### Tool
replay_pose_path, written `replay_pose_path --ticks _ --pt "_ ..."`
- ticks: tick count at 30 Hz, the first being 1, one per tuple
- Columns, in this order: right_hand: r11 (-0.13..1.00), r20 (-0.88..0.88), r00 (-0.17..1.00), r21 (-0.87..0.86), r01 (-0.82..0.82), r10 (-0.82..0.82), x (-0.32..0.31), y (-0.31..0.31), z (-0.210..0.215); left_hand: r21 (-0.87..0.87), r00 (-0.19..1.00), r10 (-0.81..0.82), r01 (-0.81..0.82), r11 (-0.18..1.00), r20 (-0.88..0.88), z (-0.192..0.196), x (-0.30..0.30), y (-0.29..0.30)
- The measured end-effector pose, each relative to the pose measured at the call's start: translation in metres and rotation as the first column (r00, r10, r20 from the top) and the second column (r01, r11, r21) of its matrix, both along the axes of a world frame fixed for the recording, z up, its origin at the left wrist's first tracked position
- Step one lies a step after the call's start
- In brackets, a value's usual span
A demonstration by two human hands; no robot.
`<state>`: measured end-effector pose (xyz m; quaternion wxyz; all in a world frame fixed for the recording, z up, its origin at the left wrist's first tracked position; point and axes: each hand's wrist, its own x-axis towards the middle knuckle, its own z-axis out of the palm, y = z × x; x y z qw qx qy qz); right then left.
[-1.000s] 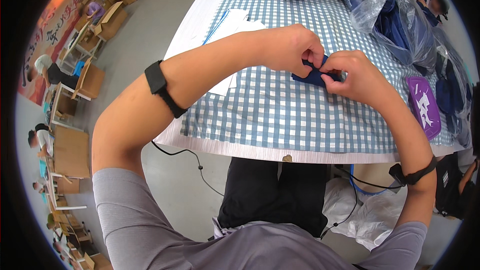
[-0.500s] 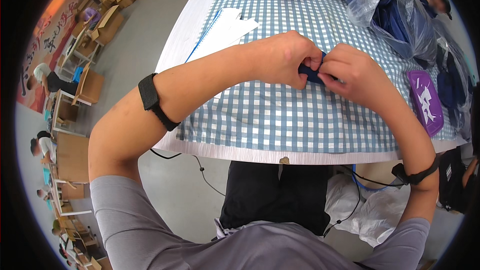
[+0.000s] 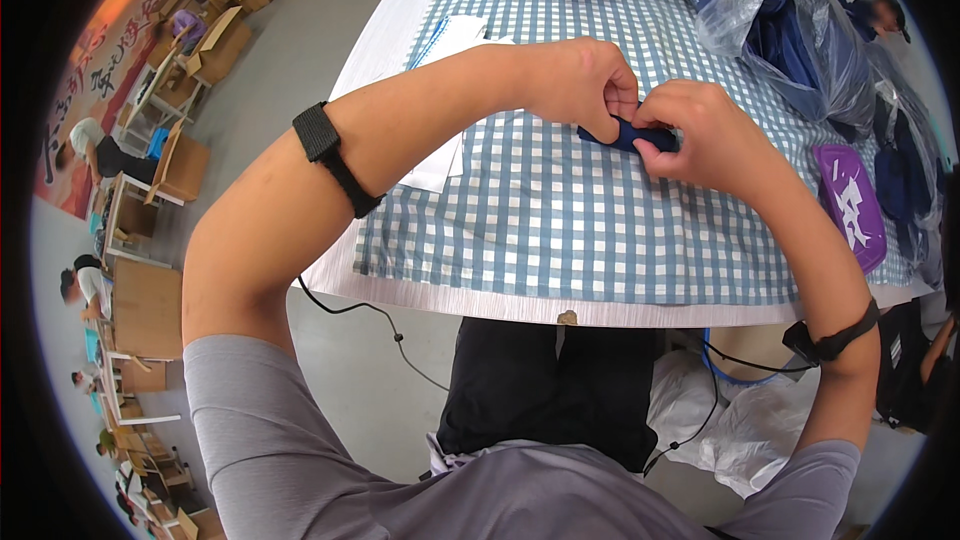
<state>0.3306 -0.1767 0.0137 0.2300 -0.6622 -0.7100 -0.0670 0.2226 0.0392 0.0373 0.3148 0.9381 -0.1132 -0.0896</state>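
Note:
Between my two hands is a small dark navy piece of cloth [image 3: 622, 134], rolled or folded into a short bundle just above the checked tablecloth [image 3: 560, 230]. My left hand [image 3: 590, 85] pinches its left part between thumb and fingers. At its right part my right hand [image 3: 694, 132] grips it with thumb and forefinger, the other fingers curled. Part of the cloth is hidden behind the fingers. Beyond my left forearm lie white paper sheets [image 3: 430, 172], partly covered by the arm.
Clear plastic bags with navy fabric [image 3: 780, 40] fill the table's far right. A purple tray [image 3: 868, 250] holding white scraps lies right of my right forearm. Below the table edge are black cables [image 3: 345, 308] and a white plastic bag [image 3: 765, 420]. People and cardboard boxes [image 3: 147, 305] are at left.
My left hand has shifted slightly away from me, and its forearm is higher. More of the navy cloth shows, now stretched out as a longer roll between both hands.

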Motion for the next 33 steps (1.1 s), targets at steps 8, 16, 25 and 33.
replay_pose_path --ticks 8,16,25,33 --pt "0.990 -0.192 0.976 -0.115 0.080 -0.101 0.017 0.012 0.004 0.078 0.998 0.061 -0.062 0.995 0.013 0.001 0.008 0.007" --pt "0.982 -0.236 0.960 -0.148 0.116 -0.148 0.022 0.008 0.011 0.207 0.960 -0.081 0.025 0.978 0.267 0.003 -0.009 -0.008" --pt "0.977 -0.237 0.952 -0.140 0.163 -0.193 0.016 0.006 0.003 0.128 0.966 -0.069 0.037 0.991 0.249 -0.008 0.000 -0.001" --pt "0.976 -0.471 0.857 -0.152 0.156 -0.210 0.025 0.004 -0.002 0.058 0.996 0.003 -0.009 0.998 0.095 0.002 0.006 -0.002"
